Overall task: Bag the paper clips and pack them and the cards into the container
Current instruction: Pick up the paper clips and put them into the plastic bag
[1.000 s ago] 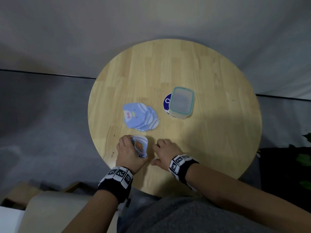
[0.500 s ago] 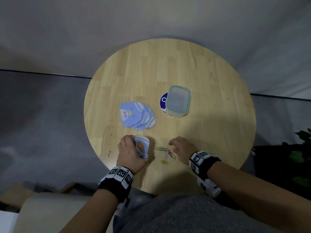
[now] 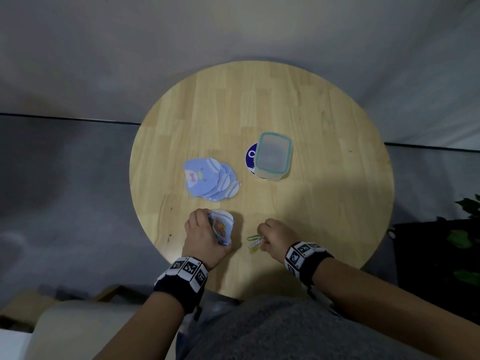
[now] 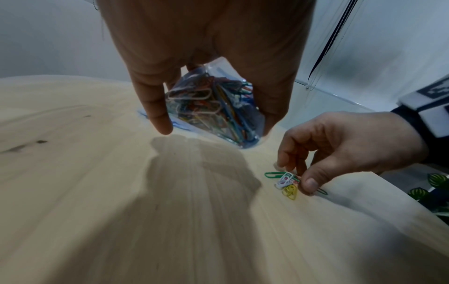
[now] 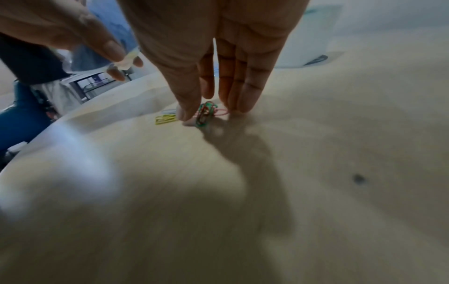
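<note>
My left hand [image 3: 205, 235] grips a small clear bag [image 3: 222, 227] holding several coloured paper clips [image 4: 211, 107], near the table's front edge. To its right, my right hand [image 3: 272, 235] pinches a few loose paper clips [image 3: 255, 242] lying on the wood; thumb and fingertips [image 4: 309, 182] close on a green and red one [image 5: 205, 114], with yellow clips [image 5: 165, 119] beside it. A fan of blue penguin cards [image 3: 209, 179] lies further back. The clear container [image 3: 272, 155] with a teal-rimmed lid stands behind and to the right of the cards.
The round wooden table [image 3: 324, 126] is bare at the back and right. A dark blue round sticker [image 3: 250, 155] shows under the container. Green plant leaves [image 3: 465, 235] lie off the table's right side. The front edge is close to my wrists.
My right hand moved right, away from the bag, uncovering the loose clips, and now pinches at them. The left hand kept holding the bag in place.
</note>
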A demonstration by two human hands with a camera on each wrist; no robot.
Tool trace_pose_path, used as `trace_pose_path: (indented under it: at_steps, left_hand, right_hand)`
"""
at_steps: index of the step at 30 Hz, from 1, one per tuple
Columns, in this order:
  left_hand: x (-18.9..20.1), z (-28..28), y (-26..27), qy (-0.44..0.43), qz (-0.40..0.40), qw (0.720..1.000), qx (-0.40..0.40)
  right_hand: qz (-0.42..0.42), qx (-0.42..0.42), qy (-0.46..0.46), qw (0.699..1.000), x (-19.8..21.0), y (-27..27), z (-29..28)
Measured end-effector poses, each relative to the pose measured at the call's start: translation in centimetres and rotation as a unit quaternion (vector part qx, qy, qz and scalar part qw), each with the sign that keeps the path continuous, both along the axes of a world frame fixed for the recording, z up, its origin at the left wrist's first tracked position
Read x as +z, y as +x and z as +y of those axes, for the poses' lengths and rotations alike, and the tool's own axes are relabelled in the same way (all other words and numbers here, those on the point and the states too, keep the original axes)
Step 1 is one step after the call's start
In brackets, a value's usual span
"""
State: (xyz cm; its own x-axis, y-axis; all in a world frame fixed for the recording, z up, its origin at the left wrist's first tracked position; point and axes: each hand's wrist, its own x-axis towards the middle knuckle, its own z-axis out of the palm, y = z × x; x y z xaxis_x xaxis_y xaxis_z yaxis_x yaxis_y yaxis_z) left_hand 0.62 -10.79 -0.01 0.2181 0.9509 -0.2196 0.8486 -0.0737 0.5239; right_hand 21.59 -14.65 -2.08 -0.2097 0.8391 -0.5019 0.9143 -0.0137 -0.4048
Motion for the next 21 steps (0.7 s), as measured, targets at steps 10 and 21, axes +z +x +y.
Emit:
trace_pose_path:
  at_steps: [10, 21]
  left_hand:
    - [0.3, -0.4, 0.5, 0.009, -0.011, 1.0, -0.014]
    - [0.8, -0.4, 0.6, 0.024, -0.013, 0.999, -0.018]
  right_hand:
    - [-0.026, -0.032, -0.008, 0.999, -0.2, -0.8, -0.8]
    - [-0.08, -0.045, -0.033, 0.995, 0.2, -0.9, 0.1]
